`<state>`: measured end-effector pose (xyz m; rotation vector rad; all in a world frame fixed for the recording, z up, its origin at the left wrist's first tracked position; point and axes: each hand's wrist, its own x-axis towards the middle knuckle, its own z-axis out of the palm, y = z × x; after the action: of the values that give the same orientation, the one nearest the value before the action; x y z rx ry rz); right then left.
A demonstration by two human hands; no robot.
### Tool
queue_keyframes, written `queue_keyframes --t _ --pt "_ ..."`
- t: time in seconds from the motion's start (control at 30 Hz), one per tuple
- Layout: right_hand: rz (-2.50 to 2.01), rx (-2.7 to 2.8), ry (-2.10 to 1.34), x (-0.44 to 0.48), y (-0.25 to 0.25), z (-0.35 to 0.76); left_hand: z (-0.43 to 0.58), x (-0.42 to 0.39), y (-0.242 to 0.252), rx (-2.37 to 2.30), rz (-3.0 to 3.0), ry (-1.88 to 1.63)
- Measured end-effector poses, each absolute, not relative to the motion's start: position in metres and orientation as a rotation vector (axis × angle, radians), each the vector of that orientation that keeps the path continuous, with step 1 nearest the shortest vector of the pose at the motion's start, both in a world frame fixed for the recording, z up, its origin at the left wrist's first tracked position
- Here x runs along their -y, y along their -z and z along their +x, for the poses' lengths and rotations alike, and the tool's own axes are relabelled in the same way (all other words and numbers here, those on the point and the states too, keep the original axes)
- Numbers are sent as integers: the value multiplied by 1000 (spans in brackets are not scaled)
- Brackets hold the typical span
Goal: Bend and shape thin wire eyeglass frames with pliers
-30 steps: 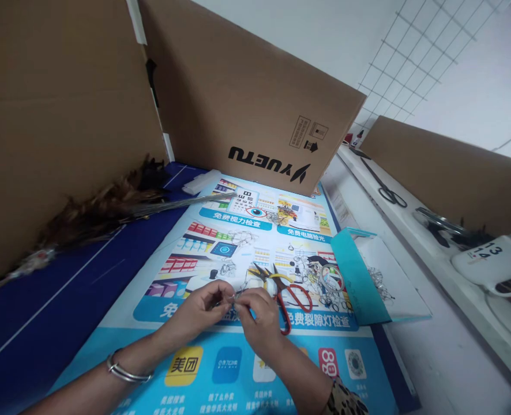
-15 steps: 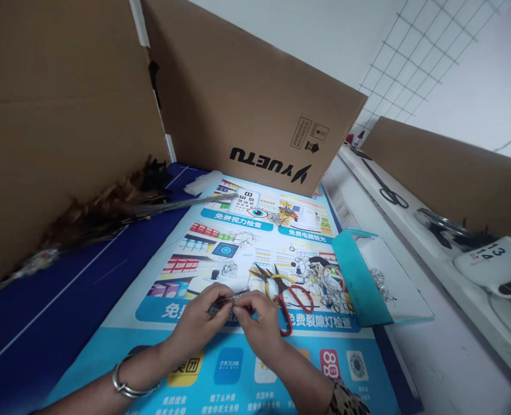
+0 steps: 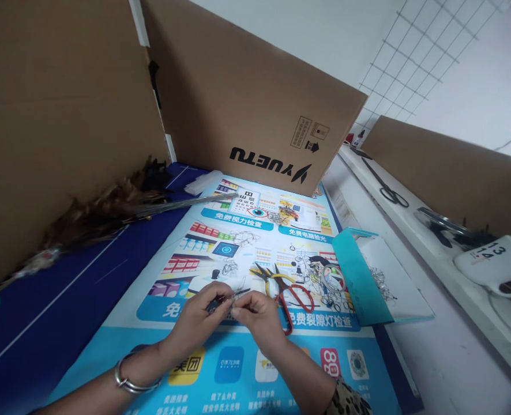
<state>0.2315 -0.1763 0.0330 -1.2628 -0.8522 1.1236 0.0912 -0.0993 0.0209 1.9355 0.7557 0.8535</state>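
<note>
My left hand and my right hand meet low in the middle of the view, fingertips almost touching. Between them is a small, thin, wiry piece, dark with a few fine strands sticking up; its kind is too small to make out. Both hands pinch it with thumb and forefinger, and the left fingers curl over part of it. Just beyond my right hand lie pliers with red handles and a tool with yellow handles, jaws pointing away. A ring-shaped roll rests among tangled dark wires.
Loose wire coils are spread over the printed sheet. A teal-lidded box with wire pieces stands at right. Brown feathers with long stems lie left. A cardboard wall rises behind; scissors lie on the right ledge.
The fingers have shifted slightly around the wiry piece, whose strands now stick up more visibly. My right fingertips have turned a little; the tools and wires lie as before.
</note>
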Motion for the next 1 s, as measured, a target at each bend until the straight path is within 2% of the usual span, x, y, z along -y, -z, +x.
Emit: queue_keyframes --t 0.23,0.63,0.83,1.0 --pt "-1236 883 -1160 177 -34 232 91 97 -20 -764 2000 -862" --pt "-1356 1041 -913 182 -51 234 93 94 -21 -663 1929 -800" --pt "-1330 1016 -901 183 -46 240 95 95 -34 -606 1753 -641" --pt "-1312 982 -900 179 -48 249 96 97 -29 -670 1350 -503"
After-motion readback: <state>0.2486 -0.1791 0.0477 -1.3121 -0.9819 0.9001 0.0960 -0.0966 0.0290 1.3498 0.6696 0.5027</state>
